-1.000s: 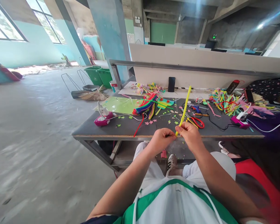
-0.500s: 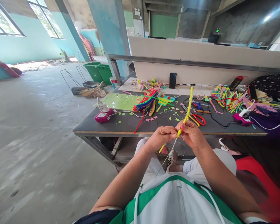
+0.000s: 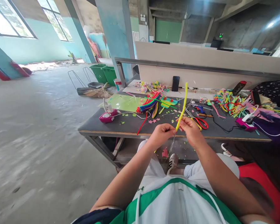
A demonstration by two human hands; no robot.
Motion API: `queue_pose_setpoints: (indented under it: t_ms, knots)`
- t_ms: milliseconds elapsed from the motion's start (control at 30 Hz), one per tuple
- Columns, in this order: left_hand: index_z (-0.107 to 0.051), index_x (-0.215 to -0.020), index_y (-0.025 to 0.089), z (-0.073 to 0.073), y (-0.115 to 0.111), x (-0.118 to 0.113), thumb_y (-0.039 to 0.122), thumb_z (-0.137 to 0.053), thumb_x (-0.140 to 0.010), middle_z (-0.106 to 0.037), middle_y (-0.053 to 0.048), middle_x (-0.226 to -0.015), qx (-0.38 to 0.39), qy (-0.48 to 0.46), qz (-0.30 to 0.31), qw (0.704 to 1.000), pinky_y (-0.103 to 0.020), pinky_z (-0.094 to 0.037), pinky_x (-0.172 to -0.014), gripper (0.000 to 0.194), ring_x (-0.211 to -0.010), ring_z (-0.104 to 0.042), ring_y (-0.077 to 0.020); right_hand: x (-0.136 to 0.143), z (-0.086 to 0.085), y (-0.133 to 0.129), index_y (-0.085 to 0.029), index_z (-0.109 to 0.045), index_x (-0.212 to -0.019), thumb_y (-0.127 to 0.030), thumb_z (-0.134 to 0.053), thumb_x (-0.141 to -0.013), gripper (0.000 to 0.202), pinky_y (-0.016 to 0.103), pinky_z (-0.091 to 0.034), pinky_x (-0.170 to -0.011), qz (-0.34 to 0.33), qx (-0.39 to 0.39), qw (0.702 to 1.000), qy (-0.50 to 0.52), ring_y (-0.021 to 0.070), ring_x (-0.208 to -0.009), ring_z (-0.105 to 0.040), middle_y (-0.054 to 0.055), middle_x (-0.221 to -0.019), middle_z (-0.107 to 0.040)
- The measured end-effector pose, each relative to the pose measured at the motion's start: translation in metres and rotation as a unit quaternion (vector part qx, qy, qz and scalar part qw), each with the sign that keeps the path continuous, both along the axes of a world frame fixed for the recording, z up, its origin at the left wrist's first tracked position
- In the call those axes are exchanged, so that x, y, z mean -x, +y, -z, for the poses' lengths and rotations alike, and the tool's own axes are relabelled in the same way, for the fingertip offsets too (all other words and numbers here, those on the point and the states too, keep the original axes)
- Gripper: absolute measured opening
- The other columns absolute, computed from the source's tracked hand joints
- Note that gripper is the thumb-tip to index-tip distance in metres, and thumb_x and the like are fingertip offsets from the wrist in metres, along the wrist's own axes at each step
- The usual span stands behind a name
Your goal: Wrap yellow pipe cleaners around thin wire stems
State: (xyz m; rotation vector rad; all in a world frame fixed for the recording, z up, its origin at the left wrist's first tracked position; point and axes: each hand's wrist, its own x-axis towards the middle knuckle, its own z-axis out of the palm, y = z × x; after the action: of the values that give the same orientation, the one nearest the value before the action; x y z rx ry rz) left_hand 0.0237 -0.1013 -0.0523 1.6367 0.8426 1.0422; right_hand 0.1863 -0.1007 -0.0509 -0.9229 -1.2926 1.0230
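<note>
A fuzzy yellow pipe cleaner [image 3: 184, 105] rises upright between my hands, above the table's front edge. My left hand [image 3: 162, 135] pinches its lower end with thumb and forefinger. Just to the right, my right hand [image 3: 189, 130] grips the same stem a little higher, fingers closed. A thin, pale wire-like strand [image 3: 172, 145] hangs below the pinch; which hand holds it I cannot tell. Scissors with red and yellow handles [image 3: 202, 123] lie just beyond my right hand. A bundle of coloured pipe cleaners [image 3: 151, 103] rests farther back on the left.
On the dark table [image 3: 93, 124] are a magenta power strip [image 3: 108, 116], a green sheet [image 3: 122, 103], a blue glue gun [image 3: 199, 108] and star-shaped scraps [image 3: 154, 120]. A phone [image 3: 175, 83] leans at the back. Tangled coloured stems [image 3: 231, 102] and another magenta strip [image 3: 245, 124] sit at right.
The view has shifted slightly. My hands have drawn a little apart, and the yellow pipe cleaner stands more upright, with its top farther left.
</note>
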Motion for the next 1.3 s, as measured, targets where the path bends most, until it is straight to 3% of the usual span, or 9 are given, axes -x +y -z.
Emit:
queue_pose_setpoints:
  t_ms: [100, 200, 433, 533, 633, 767, 967, 1100, 1300]
  knots:
    - [-0.059, -0.062, 0.014, -0.003, 0.006, -0.003, 0.022, -0.059, -0.075, -0.055, 0.0, -0.063, -0.135, 0.099, -0.089, 0.982, -0.022, -0.034, -0.059, 0.015, -0.062, -0.047, -0.0103, 0.002, 0.002, 0.006, -0.02, -0.058, -0.08, -0.046, -0.066, -0.075, 0.028, 0.025, -0.034, -0.052, 0.067, 0.002, 0.997, -0.039, 0.0113, -0.054, -0.043, -0.003, -0.064, -0.053]
    - [-0.056, -0.059, 0.016, -0.002, 0.006, -0.01, 0.017, -0.055, -0.077, -0.056, -0.001, -0.064, -0.236, 0.159, -0.111, 0.952, -0.024, -0.035, -0.063, 0.018, -0.065, -0.05, -0.012, 0.002, 0.001, 0.008, -0.02, -0.056, -0.071, -0.048, -0.067, -0.072, 0.031, 0.026, -0.034, -0.051, 0.131, 0.006, 0.985, -0.11, 0.0122, -0.053, -0.044, -0.003, -0.059, -0.052]
    - [-0.057, -0.067, 0.016, -0.003, -0.002, -0.019, 0.011, -0.046, -0.082, -0.059, -0.006, -0.07, -0.312, 0.196, -0.131, 0.921, -0.027, -0.037, -0.066, 0.019, -0.073, -0.053, -0.0164, 0.004, -0.013, 0.006, -0.02, -0.055, -0.059, -0.043, -0.064, -0.074, 0.029, 0.027, -0.029, -0.051, 0.194, -0.006, 0.963, -0.188, 0.0133, -0.052, -0.04, -0.002, -0.051, -0.048]
    - [-0.057, -0.064, 0.016, -0.007, -0.004, -0.015, 0.013, -0.052, -0.079, -0.057, -0.003, -0.067, -0.256, 0.146, -0.109, 0.949, -0.025, -0.036, -0.064, 0.016, -0.069, -0.051, -0.0138, 0.003, -0.016, 0.006, -0.019, -0.057, -0.06, -0.039, -0.064, -0.076, 0.026, 0.026, -0.028, -0.051, 0.121, -0.011, 0.984, -0.132, 0.0123, -0.052, -0.038, -0.003, -0.053, -0.046]
    - [-0.059, -0.067, 0.014, -0.01, -0.005, -0.006, 0.025, -0.06, -0.078, -0.052, 0.001, -0.062, -0.092, 0.046, -0.043, 0.994, -0.022, -0.032, -0.054, 0.015, -0.058, -0.044, -0.0094, 0.001, -0.018, 0.003, -0.019, -0.061, -0.064, -0.037, -0.065, -0.076, 0.022, 0.025, -0.029, -0.052, 0.014, -0.003, 0.999, -0.029, 0.0112, -0.054, -0.038, -0.002, -0.057, -0.048]
    - [-0.058, -0.069, 0.012, -0.01, -0.009, 0.0, 0.038, -0.068, -0.072, -0.043, 0.005, -0.055, 0.093, -0.11, 0.088, 0.986, -0.021, -0.021, -0.046, 0.027, -0.047, -0.032, -0.0047, 0.004, -0.022, -0.005, -0.019, -0.063, -0.067, -0.038, -0.072, -0.071, 0.021, 0.025, -0.032, -0.052, -0.064, 0.011, 0.995, 0.079, 0.0112, -0.057, -0.041, 0.0, -0.065, -0.053]
    - [-0.061, -0.069, 0.01, -0.004, -0.007, 0.002, 0.039, -0.073, -0.07, -0.04, 0.005, -0.053, 0.142, -0.179, 0.175, 0.958, -0.02, -0.015, -0.045, 0.031, -0.045, -0.027, -0.0026, 0.012, -0.02, -0.005, -0.02, -0.062, -0.068, -0.038, -0.073, -0.072, 0.022, 0.024, -0.033, -0.046, -0.16, 0.025, 0.977, 0.135, 0.0115, -0.056, -0.042, -0.001, -0.064, -0.051]
    - [-0.062, -0.067, 0.01, 0.001, -0.003, 0.003, 0.038, -0.074, -0.069, -0.041, 0.004, -0.054, 0.141, -0.184, 0.178, 0.956, -0.021, -0.016, -0.046, 0.031, -0.046, -0.028, -0.0027, 0.012, -0.016, -0.003, -0.02, -0.062, -0.067, -0.04, -0.074, -0.071, 0.023, 0.025, -0.037, -0.048, -0.156, 0.03, 0.977, 0.144, 0.0122, -0.058, -0.043, 0.0, -0.065, -0.051]
    - [-0.059, -0.065, 0.01, 0.006, -0.006, -0.002, 0.041, -0.08, -0.059, -0.05, 0.002, -0.06, 0.209, -0.215, 0.174, 0.938, -0.019, -0.016, -0.043, 0.037, -0.045, -0.03, -0.0017, 0.011, -0.018, -0.007, -0.02, -0.063, -0.065, -0.036, -0.073, -0.073, 0.021, 0.026, -0.037, -0.055, -0.144, -0.022, 0.982, 0.119, 0.0124, -0.062, -0.042, 0.0, -0.065, -0.05]
